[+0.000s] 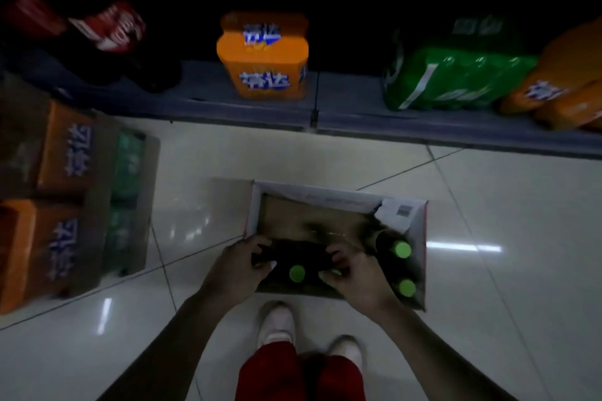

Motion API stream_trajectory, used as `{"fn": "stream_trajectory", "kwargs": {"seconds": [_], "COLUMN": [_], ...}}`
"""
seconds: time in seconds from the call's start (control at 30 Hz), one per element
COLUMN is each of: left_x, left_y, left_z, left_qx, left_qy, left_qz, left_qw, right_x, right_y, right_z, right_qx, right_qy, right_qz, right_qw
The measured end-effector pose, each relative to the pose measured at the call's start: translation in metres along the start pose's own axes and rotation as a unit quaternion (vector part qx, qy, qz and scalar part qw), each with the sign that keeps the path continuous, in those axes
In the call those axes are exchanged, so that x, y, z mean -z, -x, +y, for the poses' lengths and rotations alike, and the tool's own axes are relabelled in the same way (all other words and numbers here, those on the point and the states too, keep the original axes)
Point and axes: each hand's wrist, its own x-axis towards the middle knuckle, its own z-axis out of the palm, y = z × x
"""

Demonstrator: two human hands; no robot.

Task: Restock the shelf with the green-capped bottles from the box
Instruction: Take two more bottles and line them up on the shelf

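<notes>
View from above, looking down at a pale tiled floor (488, 270) w/ a low dark shelf (202, 98) running across the top.

Far left: stacked cardboard cases (65, 192) on the floor, orange packs w/ blue-white lettering plus green packs beside them. Above them on the shelf, dark cola bottles (110, 29) w/ red labels, tilted by the wide lens.

Centre of shelf: an orange shrink-wrapped drinks pack (264, 65) standing alone. Right of it, a green shrink-wrapped pack (456, 75), then more orange packs (560, 98) at the far right edge.

Centre of floor: an open cardboard box (338, 198), white rim w/ red trim, brown inside; its far half is bare. The left hand (234, 267) reaches over the box's near-left edge, fingers curled round a dark bottle body. Just right of it is a green-capped bottle (297, 273): dark, near-black body, round lime-green cap facing up. The right hand (355, 277) curls round dark bottles on the other side of that cap. Both grips are closed on bottles, blurred by motion; which bottle each holds is hard to tell. At the box's right side stand two more upright bottles (402, 249) w/ the same lime caps, one behind the other.

Bottom centre: red trousers (286, 374) and white shoes (277, 322).
</notes>
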Motion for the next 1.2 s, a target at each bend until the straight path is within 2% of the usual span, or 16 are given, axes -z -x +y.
{"fn": "stream_trajectory", "kwargs": {"seconds": [0.1, 0.23, 0.4, 0.5, 0.6, 0.7, 0.87, 1.03, 1.2], "left_x": [-0.019, -0.031, -0.036, -0.037, -0.029, -0.016, 0.029, 0.109, 0.200], "left_y": [-0.018, -0.032, -0.037, -0.045, -0.052, -0.047, -0.004, 0.070, 0.186], "left_z": [-0.031, -0.051, -0.060, -0.058, -0.051, -0.039, 0.008, 0.098, 0.227], "left_qx": [-0.009, -0.051, -0.102, -0.126, -0.129, -0.136, -0.195, -0.246, -0.334], "left_qy": [-0.031, -0.064, -0.228, -0.291, -0.267, -0.230, -0.120, -0.037, -0.003], "left_qz": [-0.021, -0.026, -0.024, -0.028, -0.016, 0.026, 0.084, 0.142, 0.220], "left_qw": [0.999, 0.996, 0.968, 0.948, 0.955, 0.963, 0.970, 0.958, 0.917], "right_x": [-0.033, -0.060, -0.071, -0.066, -0.054, -0.037, 0.021, 0.128, 0.259], "right_y": [-0.020, -0.031, -0.047, -0.054, -0.058, -0.053, -0.011, 0.067, 0.186], "right_z": [0.015, 0.015, 0.015, 0.016, 0.011, 0.002, -0.032, -0.100, -0.217], "right_qx": [0.046, 0.104, 0.137, 0.138, 0.135, 0.142, 0.163, 0.163, 0.257], "right_qy": [0.067, 0.153, 0.216, 0.187, 0.134, 0.142, 0.114, 0.051, 0.030], "right_qz": [-0.031, -0.023, -0.021, -0.018, 0.004, 0.038, 0.101, 0.155, 0.224], "right_qw": [0.996, 0.983, 0.967, 0.972, 0.982, 0.979, 0.975, 0.973, 0.940]}}
